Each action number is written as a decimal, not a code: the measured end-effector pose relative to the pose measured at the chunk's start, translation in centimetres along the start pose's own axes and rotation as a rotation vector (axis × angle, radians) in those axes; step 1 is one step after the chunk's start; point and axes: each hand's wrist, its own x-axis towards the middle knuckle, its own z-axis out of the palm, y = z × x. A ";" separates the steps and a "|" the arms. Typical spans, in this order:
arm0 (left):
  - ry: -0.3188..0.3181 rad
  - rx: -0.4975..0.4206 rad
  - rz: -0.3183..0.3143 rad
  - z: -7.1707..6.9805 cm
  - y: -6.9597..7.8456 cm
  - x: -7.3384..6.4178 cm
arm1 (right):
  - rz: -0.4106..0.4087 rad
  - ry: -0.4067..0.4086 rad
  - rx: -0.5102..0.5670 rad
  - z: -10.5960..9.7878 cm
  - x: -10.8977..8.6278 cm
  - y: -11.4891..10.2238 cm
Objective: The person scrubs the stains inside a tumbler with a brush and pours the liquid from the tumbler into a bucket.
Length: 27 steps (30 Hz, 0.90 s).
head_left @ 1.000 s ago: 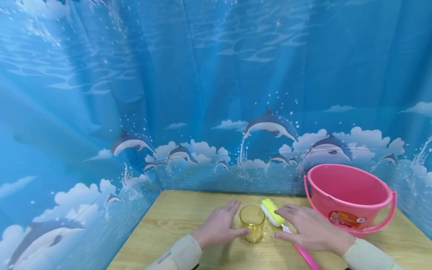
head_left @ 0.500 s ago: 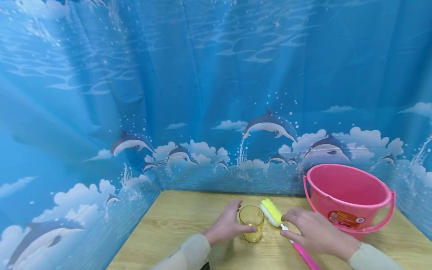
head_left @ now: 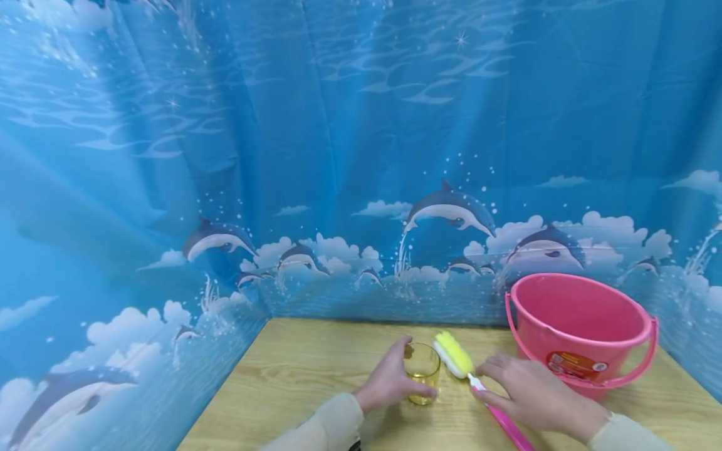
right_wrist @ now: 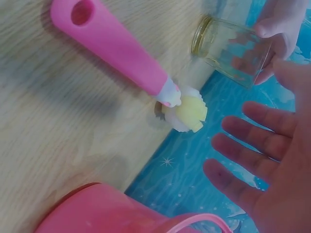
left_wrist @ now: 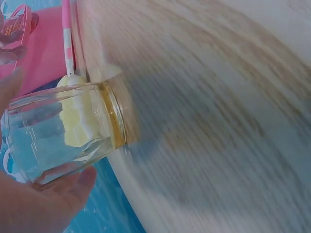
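In the head view, the left hand (head_left: 391, 381)'s grip encloses an upright amber glass tumbler (head_left: 424, 369) on the wooden bench (head_left: 307, 369); right of the tumbler, the right hand (head_left: 530, 389), grip released, partly hides a pink-handled, yellow-and-white brush (head_left: 476, 381). Left wrist: some brush shows through the tumbler. Right wrist: a pink plastic bucket (right_wrist: 102, 211), apart from the tumbler, is cropped.

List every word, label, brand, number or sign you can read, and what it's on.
Nothing is readable with certainty.
Pink bucket: a reddish label on its side, print too small and blurred to read.
Left sleeve: any marks are too faint to read.
Glass, brush, curtain: no lettering I can make out.
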 end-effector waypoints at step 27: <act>0.103 -0.070 0.024 1.0 -1.8 0.7 | -0.042 -0.042 0.001 1.9 0.3 1.5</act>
